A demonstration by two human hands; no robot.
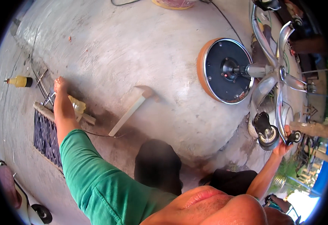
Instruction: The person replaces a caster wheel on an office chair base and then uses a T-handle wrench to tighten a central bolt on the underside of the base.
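A wheeled stool lies on its side at the right, its round seat (227, 71) showing a black underside and brown rim. Its chrome star base (282, 73) carries black casters (267, 137). My right hand (282, 147) is closed round the end of one chrome leg by a caster. Far to the left, my left hand (60, 85) reaches down beside several metal tools (48, 98); its fingers are curled, and what they hold is hidden. A hammer (128, 114) with a pale handle lies on the floor between my arms. Near my left forearm is a clear bottle of yellowish liquid (77, 105).
A low seat of woven dark straps (45, 131) stands under my left arm. Beyond it lies a yellow bottle with a black base (20, 81). A tub (175, 3) stands at the far edge, with a black cable (227, 20) running past it.
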